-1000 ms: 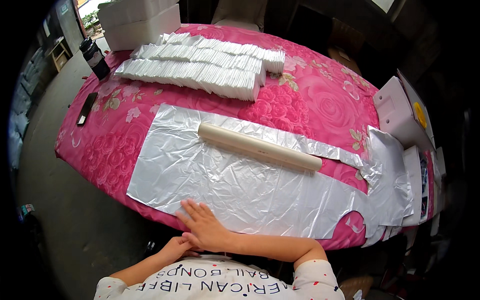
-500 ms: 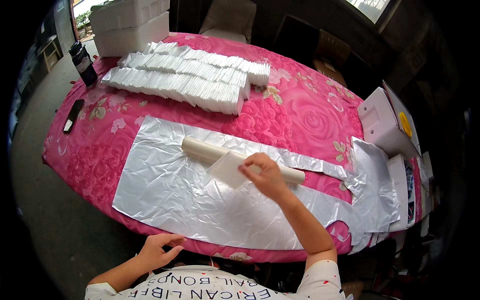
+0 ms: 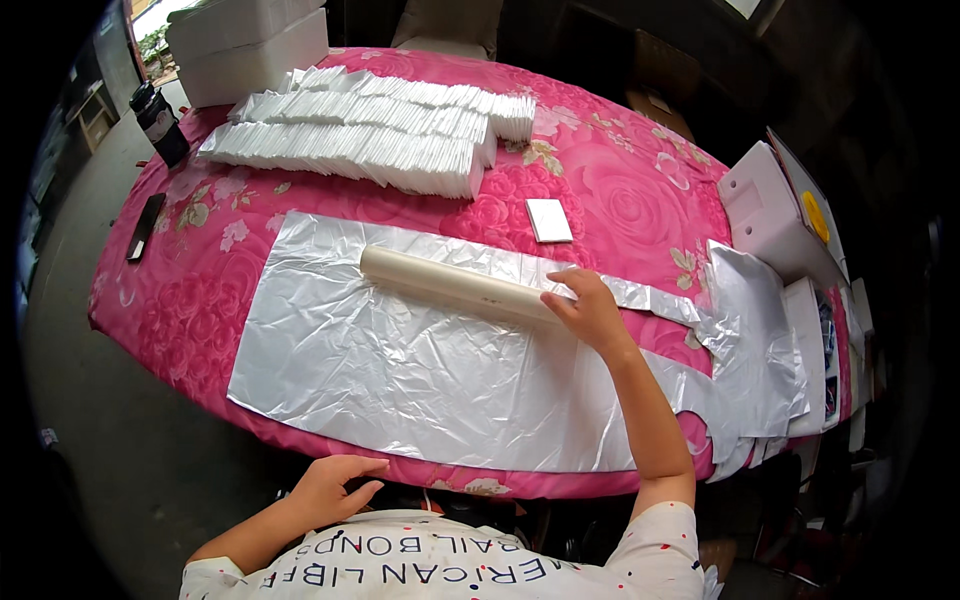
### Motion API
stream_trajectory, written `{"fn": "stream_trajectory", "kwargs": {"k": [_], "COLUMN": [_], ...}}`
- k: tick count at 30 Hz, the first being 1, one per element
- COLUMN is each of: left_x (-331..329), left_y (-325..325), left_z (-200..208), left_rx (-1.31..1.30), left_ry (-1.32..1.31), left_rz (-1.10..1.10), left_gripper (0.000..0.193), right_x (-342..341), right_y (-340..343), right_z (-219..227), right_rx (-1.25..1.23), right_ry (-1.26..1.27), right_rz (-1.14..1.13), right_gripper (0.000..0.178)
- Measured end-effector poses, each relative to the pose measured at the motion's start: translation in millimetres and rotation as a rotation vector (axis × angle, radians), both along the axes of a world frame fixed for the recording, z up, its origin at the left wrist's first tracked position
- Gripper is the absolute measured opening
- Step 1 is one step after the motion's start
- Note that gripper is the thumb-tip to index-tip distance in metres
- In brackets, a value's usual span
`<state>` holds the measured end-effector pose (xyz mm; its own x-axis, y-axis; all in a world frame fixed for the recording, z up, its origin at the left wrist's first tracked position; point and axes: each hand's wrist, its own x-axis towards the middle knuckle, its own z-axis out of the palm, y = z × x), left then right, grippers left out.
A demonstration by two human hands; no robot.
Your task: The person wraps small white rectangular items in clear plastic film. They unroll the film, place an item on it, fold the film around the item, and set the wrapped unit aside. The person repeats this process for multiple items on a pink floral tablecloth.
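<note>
A pale cream roll (image 3: 450,279) lies slantwise on a wrinkled silver sheet (image 3: 330,350). Over the roll's right end is my right hand (image 3: 592,312), thumb and forefinger apart; the thumb appears to touch the roll, while the other fingers are partly hidden. Just beyond the roll, on the pink flowered cloth, a flat white square piece (image 3: 548,220) lies by itself. My left hand (image 3: 342,488) hovers at the near table edge, its fingers stretched out and holding nothing.
Rows of thin white packets (image 3: 350,150) stand packed at the back left. Near them are white foam boxes (image 3: 250,50), a dark bottle (image 3: 160,125) and a black oblong object (image 3: 147,228). More silver sheets (image 3: 755,340) and a foam box (image 3: 765,210) sit right.
My right hand has let go of the white piece it held above the roll and moved right. A white square now lies on the cloth beyond. My left hand has shifted slightly.
</note>
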<state>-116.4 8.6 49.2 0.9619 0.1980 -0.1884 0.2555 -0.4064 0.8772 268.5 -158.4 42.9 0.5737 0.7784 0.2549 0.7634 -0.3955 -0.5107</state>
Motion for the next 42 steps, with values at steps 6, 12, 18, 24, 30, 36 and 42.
{"fn": "stream_trajectory", "kwargs": {"k": [6, 12, 18, 24, 30, 36, 42], "left_x": [46, 117, 162, 180, 178, 178, 178], "left_y": [-19, -55, -88, -115, -118, -118, -119], "left_z": [2, -8, -26, -18, -20, -18, -19], "left_rx": [0.190, 0.403, 0.569, 0.600, 0.557, 0.563, 0.559], "left_ry": [-0.213, -0.387, -0.461, -0.425, -0.448, -0.446, -0.439], "left_rz": [-0.236, -0.317, -0.413, -0.605, -0.563, -0.556, -0.559], "left_gripper": [0.031, 0.058, 0.071, 0.060, 0.056, 0.055, 0.056], "right_x": [-80, -165, -130, -45, -30, -34, -59], "right_y": [-69, -101, -143, -280, -361, -364, -328], "right_z": [17, -1, -31, -52, -58, -61, -14], "right_rx": [-0.246, -0.127, -0.203, -0.340, -0.364, -0.336, -0.223], "right_ry": [-0.146, 0.138, -0.131, -0.262, -0.392, -0.507, -0.698], "right_rz": [-0.100, 0.041, -0.041, -0.655, -1.062, -1.162, -1.004], "right_gripper": [0.042, 0.049, 0.048, 0.044, 0.037, 0.024, 0.013]}}
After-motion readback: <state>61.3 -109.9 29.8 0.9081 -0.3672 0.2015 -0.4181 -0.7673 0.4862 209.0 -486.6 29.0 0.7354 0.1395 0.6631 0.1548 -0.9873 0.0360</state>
